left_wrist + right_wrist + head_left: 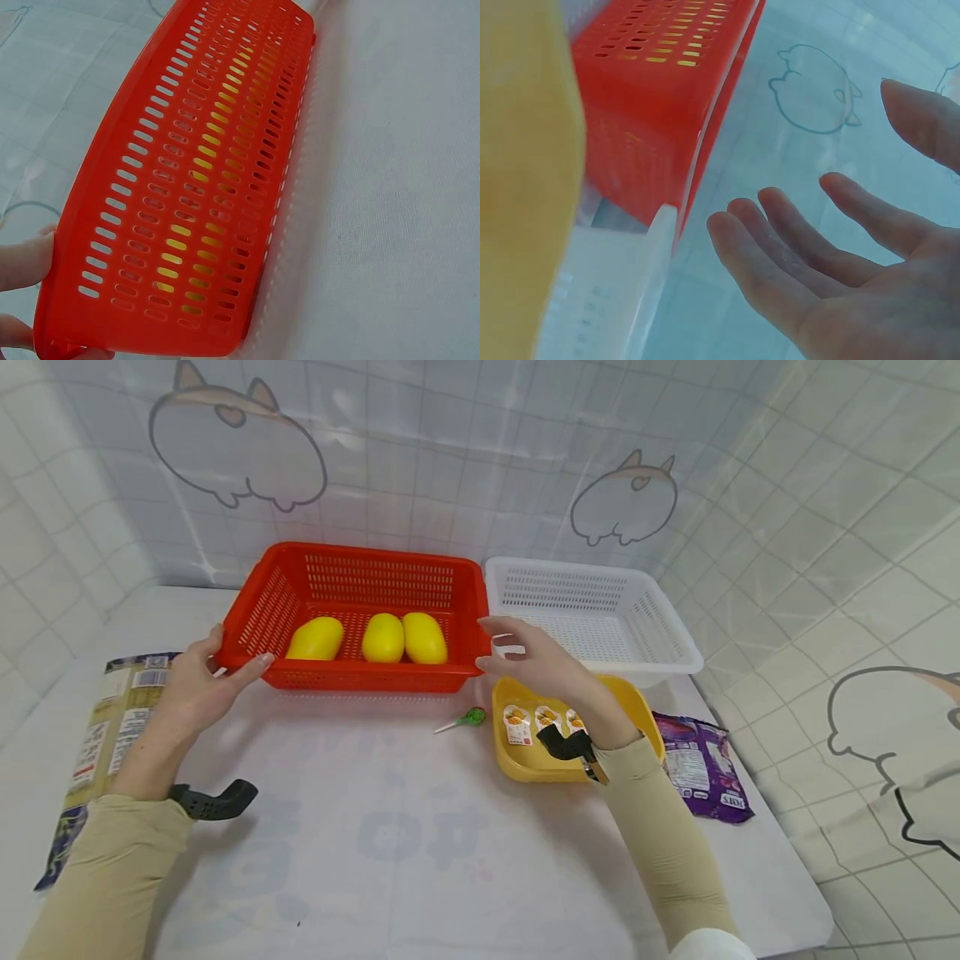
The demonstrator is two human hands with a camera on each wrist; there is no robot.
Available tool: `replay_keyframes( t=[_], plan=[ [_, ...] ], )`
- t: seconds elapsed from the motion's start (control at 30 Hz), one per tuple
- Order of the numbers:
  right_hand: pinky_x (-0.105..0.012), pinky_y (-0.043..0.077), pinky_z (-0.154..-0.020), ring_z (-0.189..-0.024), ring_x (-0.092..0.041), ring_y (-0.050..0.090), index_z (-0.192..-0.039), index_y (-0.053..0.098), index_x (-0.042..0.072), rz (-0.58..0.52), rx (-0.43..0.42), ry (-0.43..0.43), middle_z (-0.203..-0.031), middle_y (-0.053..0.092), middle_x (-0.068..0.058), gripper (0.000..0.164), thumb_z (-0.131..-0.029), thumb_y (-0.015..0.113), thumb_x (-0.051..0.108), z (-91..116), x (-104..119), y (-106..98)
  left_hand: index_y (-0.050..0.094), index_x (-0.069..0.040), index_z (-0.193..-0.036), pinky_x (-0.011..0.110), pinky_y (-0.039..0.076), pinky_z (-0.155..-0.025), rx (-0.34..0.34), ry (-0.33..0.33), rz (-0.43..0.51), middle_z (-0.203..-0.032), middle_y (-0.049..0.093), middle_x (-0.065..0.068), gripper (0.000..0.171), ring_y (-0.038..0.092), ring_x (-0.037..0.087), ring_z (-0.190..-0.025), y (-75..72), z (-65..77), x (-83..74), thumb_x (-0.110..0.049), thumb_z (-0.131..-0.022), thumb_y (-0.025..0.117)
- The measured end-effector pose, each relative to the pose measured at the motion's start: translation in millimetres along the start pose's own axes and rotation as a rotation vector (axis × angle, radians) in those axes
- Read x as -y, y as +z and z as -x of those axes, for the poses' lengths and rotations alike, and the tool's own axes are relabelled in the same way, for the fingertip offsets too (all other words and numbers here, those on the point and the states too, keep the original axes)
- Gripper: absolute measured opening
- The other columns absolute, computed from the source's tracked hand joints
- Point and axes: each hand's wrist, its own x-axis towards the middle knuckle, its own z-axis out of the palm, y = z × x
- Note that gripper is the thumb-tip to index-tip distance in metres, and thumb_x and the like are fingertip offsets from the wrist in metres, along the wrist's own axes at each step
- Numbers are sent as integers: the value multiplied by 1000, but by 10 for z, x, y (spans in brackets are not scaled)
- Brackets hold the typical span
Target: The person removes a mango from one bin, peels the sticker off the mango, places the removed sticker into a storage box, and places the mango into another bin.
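A red plastic basket point(367, 677) with slotted walls holds three yellow mango-like fruits point(384, 639). At its front left corner my left hand point(197, 685) grips the rim, thumb over the front edge and fingers by the left side. In the left wrist view, yellow shows through the slots of the basket wall point(202, 135). My right hand point(542, 662) is beside the basket's front right corner, fingers spread and apart from it. Nothing lies in that hand point(855, 277) in the right wrist view.
A white basket point(678, 639) stands right of the red one. In front of it sits a yellow tray point(517, 767) with several stickered items. A green lollipop point(472, 717) lies nearby. A purple packet point(701, 768) is at right, a long gold-and-blue packet point(93, 735) at left.
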Motion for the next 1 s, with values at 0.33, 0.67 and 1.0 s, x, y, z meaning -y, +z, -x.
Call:
replay_keyframes(
  t=[0.33, 0.67, 1.0],
  plan=[
    [-50, 37, -117, -140, -28, 41, -151, 42, 16, -51, -19, -18, -154, 43, -7, 61, -96, 66, 28, 319, -157, -1, -10, -13, -158, 67, 40, -106, 11, -22, 22, -165, 8, 27, 105, 26, 51, -140, -4, 22, 25, -69, -91, 49],
    [-54, 32, -118, -142, -32, 38, -153, 39, 17, -22, -61, 10, -157, 39, -9, 64, -97, 66, 29, 548, -359, -30, -9, -12, -158, 67, 37, -107, 16, -12, 30, -166, 1, 23, 106, 24, 51, -143, -11, 33, 44, -69, -91, 49],
    [-54, 30, -119, -141, -34, 37, -152, 40, 13, 12, -97, -10, -157, 37, -11, 64, -96, 67, 24, 568, -449, -58, -11, -13, -158, 65, 39, -107, 31, -38, 35, -164, 8, 27, 107, 27, 48, -138, -12, 50, 45, -70, -90, 50]
  ],
)
